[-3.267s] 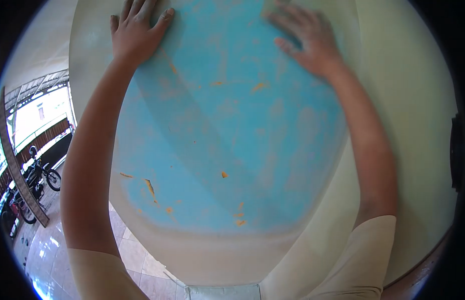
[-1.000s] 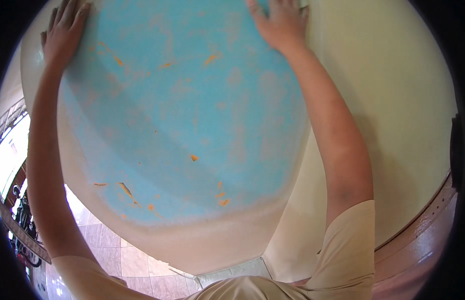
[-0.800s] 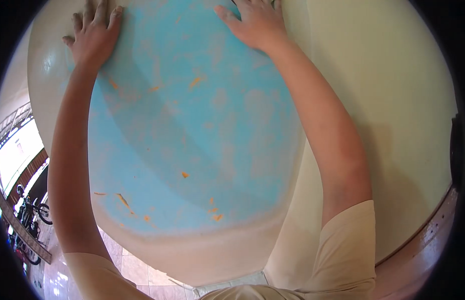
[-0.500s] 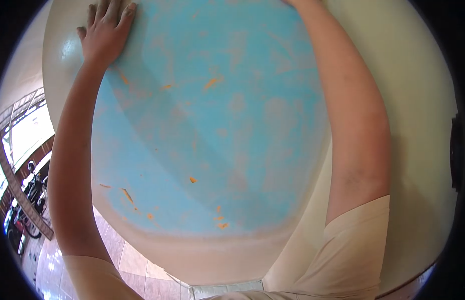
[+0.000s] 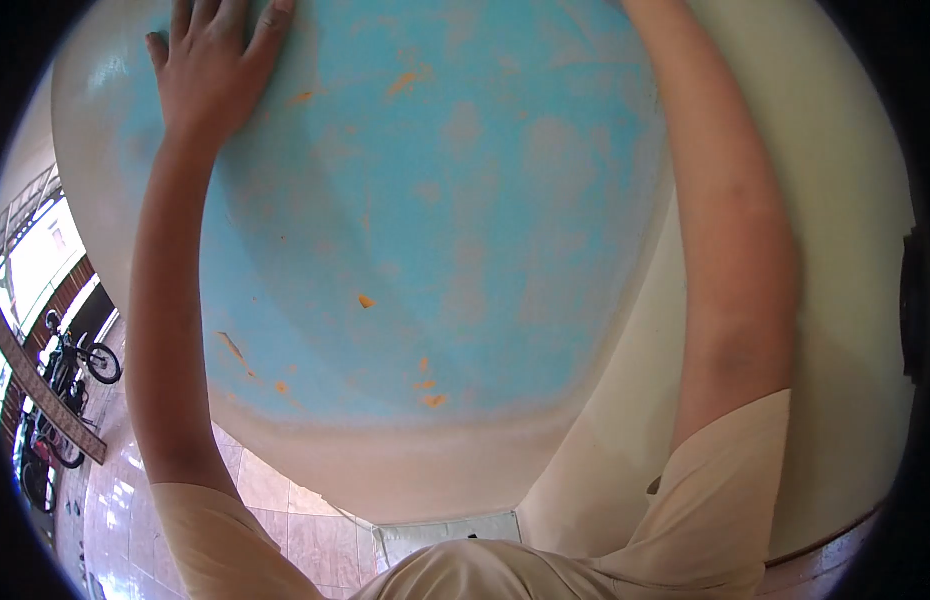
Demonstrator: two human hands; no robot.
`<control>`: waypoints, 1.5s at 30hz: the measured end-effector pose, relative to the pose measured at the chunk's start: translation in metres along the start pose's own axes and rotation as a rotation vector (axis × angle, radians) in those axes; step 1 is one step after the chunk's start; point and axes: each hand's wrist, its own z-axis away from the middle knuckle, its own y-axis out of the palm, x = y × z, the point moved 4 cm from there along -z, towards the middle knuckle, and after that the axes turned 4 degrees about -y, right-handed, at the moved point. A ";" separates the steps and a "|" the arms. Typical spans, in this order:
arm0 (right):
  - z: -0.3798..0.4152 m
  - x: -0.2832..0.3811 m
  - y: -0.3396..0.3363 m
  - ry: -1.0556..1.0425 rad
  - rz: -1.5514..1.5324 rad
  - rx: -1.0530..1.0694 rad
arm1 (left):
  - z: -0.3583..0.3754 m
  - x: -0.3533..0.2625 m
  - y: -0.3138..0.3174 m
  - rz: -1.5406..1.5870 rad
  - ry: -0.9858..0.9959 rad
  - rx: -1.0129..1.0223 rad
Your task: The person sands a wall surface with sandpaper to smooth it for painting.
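We rest our left hand (image 5: 210,85), fingers spread, on the blue-patched panel (image 5: 425,240), while our right arm (image 5: 740,230) extends beyond view, its fingers' state impossible to tell.

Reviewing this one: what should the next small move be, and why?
Probably bring the right hand down over the blue patch and into view. The right forearm runs up past the picture's top edge, so that hand cannot be seen; the left hand, fingers spread, appears to rest at upper left, and several orange marks lie well below it.
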 end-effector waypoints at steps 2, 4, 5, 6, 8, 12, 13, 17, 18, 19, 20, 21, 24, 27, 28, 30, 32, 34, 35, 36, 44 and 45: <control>0.030 0.007 -0.009 0.032 0.010 0.042 | 0.016 -0.009 0.006 -0.024 0.051 -0.047; 0.061 0.009 -0.005 0.043 0.035 0.038 | 0.038 -0.019 0.014 -0.049 0.103 -0.092; 0.079 0.009 0.001 0.053 0.058 0.026 | 0.052 -0.026 0.017 0.068 0.198 -0.140; 0.100 0.006 0.008 0.057 0.084 0.047 | 0.066 -0.033 0.017 0.188 0.292 -0.192; 0.156 0.000 0.022 0.022 0.071 0.009 | 0.096 -0.049 0.012 0.186 0.265 -0.079; 0.293 0.002 0.028 0.064 -0.030 -0.036 | 0.162 -0.072 0.010 0.202 0.226 0.167; 0.325 0.000 0.028 0.083 -0.035 -0.021 | 0.180 -0.078 0.010 0.202 0.225 0.174; 0.447 -0.007 0.029 0.049 -0.088 0.134 | 0.247 -0.099 0.016 0.328 0.228 0.195; 0.481 -0.008 0.030 0.048 -0.081 0.144 | 0.259 -0.103 0.015 0.365 0.236 0.171; 0.514 -0.008 0.032 0.028 -0.100 0.168 | 0.268 -0.103 0.015 0.373 0.233 0.176; 0.522 -0.004 0.027 0.008 -0.117 0.188 | 0.274 -0.103 0.014 0.408 0.211 0.156; 0.527 -0.004 0.026 0.005 -0.109 0.190 | 0.279 -0.103 0.013 0.442 0.186 0.132; 0.462 0.004 0.022 0.049 -0.072 0.263 | 0.287 -0.105 0.011 0.455 0.145 0.102; 0.330 0.004 0.007 0.037 -0.079 0.233 | 0.292 -0.099 0.011 0.521 0.142 0.081; 0.308 0.004 0.007 0.041 -0.072 0.229 | 0.296 -0.097 0.011 0.527 0.146 0.077; 0.280 0.003 0.008 0.017 -0.051 0.123 | 0.309 -0.092 0.012 0.584 0.134 0.100; 0.303 0.000 0.014 -0.001 -0.078 0.086 | 0.332 -0.092 0.012 0.571 0.141 0.126; 0.357 -0.004 0.021 -0.053 -0.156 0.105 | 0.360 -0.089 0.015 0.554 0.146 0.151; 0.392 -0.005 0.024 -0.026 -0.153 0.122 | 0.376 -0.089 0.016 0.544 0.174 0.132; 0.435 -0.006 0.026 0.002 -0.152 0.144 | 0.390 -0.089 0.019 0.533 0.201 0.118; 0.532 0.012 0.029 0.178 -0.122 0.245 | 0.399 -0.093 0.021 0.457 0.188 0.137; 0.475 0.010 0.031 0.197 -0.116 0.158 | 0.399 -0.095 0.022 0.456 0.183 0.126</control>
